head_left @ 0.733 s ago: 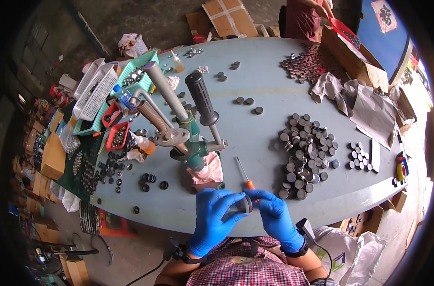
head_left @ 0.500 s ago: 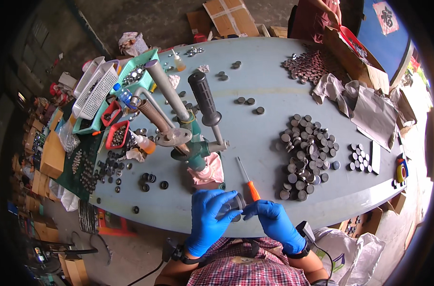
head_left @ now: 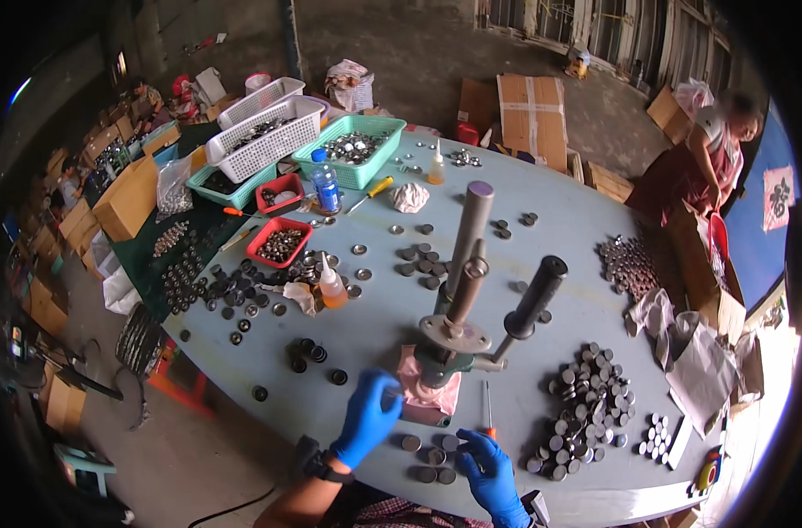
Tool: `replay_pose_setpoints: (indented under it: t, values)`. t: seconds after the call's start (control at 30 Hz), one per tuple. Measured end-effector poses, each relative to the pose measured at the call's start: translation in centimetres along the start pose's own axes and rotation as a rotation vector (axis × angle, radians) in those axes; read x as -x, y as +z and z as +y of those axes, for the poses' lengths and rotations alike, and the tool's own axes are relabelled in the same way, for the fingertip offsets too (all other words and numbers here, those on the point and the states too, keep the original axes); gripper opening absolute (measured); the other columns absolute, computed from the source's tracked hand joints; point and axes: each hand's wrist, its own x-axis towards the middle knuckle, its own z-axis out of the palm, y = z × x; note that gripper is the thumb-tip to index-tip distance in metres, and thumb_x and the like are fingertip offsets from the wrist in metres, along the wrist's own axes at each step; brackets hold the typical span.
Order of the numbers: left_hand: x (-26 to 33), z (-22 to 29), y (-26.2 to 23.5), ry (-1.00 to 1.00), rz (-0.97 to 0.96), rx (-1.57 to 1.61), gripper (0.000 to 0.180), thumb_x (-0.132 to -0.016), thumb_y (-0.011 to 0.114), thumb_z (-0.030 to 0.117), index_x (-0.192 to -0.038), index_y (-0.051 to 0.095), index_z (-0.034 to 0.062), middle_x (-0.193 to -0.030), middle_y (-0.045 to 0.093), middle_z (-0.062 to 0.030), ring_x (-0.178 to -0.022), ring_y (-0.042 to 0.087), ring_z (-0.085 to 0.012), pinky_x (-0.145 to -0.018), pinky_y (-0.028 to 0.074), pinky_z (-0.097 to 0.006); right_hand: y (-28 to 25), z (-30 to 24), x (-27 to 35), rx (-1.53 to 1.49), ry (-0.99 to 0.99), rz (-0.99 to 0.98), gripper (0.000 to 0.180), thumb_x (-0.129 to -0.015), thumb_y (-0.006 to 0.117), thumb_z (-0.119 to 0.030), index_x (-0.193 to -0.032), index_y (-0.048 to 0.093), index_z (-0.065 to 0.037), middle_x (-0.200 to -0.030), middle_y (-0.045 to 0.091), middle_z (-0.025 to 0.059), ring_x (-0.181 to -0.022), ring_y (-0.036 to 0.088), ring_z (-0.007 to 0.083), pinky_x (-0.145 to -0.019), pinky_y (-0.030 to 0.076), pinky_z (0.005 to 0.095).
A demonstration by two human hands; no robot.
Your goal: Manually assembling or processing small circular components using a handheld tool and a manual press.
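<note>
Several dark discs are lying on the tabletop just beside my right grip, whose gloved fingers are bending at the nearest one, leaving me unable to tell whether they're grasping it. My left grip is curling beside the pink cloth under the lever press, its hold blurring beyond telling. Farther right, a disc heap is spreading; beyond, a co-worker is leaning over a cardboard box.
</note>
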Motion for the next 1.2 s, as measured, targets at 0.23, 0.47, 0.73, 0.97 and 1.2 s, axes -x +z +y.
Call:
replay_pose_setpoints:
  t: [0.23, 0.47, 0.73, 0.97, 1.2]
  values:
    - [-12.4, -14.3, 5.7, 0.041, 0.11, -0.078, 0.02, -0.076, 0.064, -0.002, -0.091, 0.052, 0.0041, -0.097, 0.051, -0.014, -0.084, 0.056, -0.0321, -0.076, 0.047, -0.04, -5.2, 3.3, -4.1, 0.511, -0.103, 0.22, 0.023, -0.083, 0.068, -0.008, -0.105, 0.065, -0.007, -0.111, 0.064, 0.0144, -0.101, 0.062, 0.0355, -0.087, 0.05, 0.0402]
    - [-20.0, -18.6, 11.5, 0.162, -0.04, -0.2, 0.019, -0.085, 0.059, 0.001, -0.103, 0.064, 0.0034, -0.115, 0.059, -0.0154, -0.097, 0.061, -0.036, -0.081, 0.05, -0.041, -17.0, 8.0, -10.3, 0.972, 0.056, 0.362, 0.014, -0.085, 0.065, -0.015, -0.096, 0.065, -0.007, -0.088, 0.064, 0.0144, -0.08, 0.062, 0.0354, -0.069, 0.049, 0.0446]
    - [-14.4, -17.5, 6.9, 0.151, 0.194, -0.503, 0.048, -0.094, 0.054, 0.02, -0.139, 0.043, 0.0064, -0.142, 0.044, -0.0181, -0.126, 0.047, -0.0306, -0.105, 0.04, -0.04, -16.7, 13.7, -12.4, 1.199, 0.052, 0.322, 0.015, -0.079, 0.064, -0.018, -0.086, 0.063, -0.006, -0.082, 0.061, 0.0167, -0.075, 0.059, 0.0345, -0.066, 0.046, 0.0471]
    - [-1.7, 1.9, 2.2, 0.219, 0.329, -0.193, 0.042, -0.087, 0.059, 0.001, -0.128, 0.052, -0.0008, -0.126, 0.053, -0.0151, -0.109, 0.054, -0.0315, -0.096, 0.041, -0.044, -12.0, 5.7, -4.8, -0.84, 0.399, 0.367, 0.031, -0.09, 0.06, -0.005, -0.121, 0.06, -0.002, -0.105, 0.067, 0.0081, -0.088, 0.066, 0.019, -0.08, 0.053, 0.0308]
    - [3.0, 12.0, 6.5, 0.143, -0.464, 0.378, 0.049, -0.079, 0.076, 0.012, -0.125, 0.059, 0.0061, -0.111, 0.057, -0.0115, -0.099, 0.057, -0.0273, -0.089, 0.046, -0.036, -6.9, 0.3, 1.8, -1.056, 0.335, 0.102, 0.039, -0.094, 0.061, -0.01, -0.132, 0.053, -0.001, -0.106, 0.067, 0.0083, -0.093, 0.062, 0.015, -0.08, 0.05, 0.0286]
